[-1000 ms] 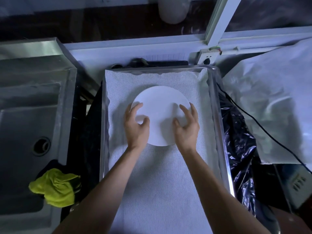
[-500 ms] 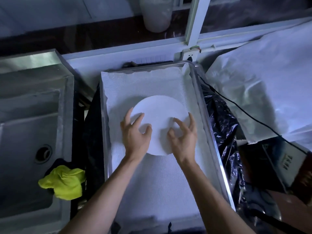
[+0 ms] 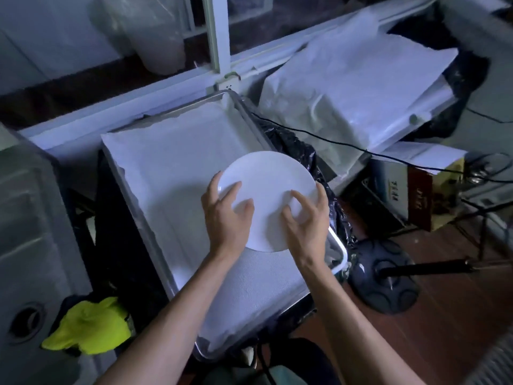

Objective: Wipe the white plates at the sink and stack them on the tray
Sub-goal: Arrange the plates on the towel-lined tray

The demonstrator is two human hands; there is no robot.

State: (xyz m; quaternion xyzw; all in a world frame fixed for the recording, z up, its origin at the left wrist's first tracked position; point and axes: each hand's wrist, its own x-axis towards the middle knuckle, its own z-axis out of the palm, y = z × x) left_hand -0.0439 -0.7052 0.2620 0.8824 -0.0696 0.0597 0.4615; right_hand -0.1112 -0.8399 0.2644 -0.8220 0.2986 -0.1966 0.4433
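A round white plate (image 3: 266, 184) hangs over the right side of the metal tray (image 3: 249, 115), which is lined with white cloth. The plate is raised, and its shadow falls on the cloth to its left. My left hand (image 3: 224, 215) grips the plate's left rim with the thumb on top. Opposite it, my right hand (image 3: 305, 220) grips the near right rim, its fingers curled over the edge. The plate's right part juts past the tray's rim. No other plate shows.
The steel sink (image 3: 33, 218) lies left of the tray, with a yellow cloth (image 3: 91, 329) on its near edge. To the right are black plastic (image 3: 299, 151), a cable (image 3: 333, 140), a white wrapped bundle (image 3: 355, 79), boxes (image 3: 402, 187) and a round black stand base (image 3: 385, 279).
The plate lay in the middle of the tray under both hands. Now both hands have lifted it and carried it right, over the tray's right edge. The view has swung right.
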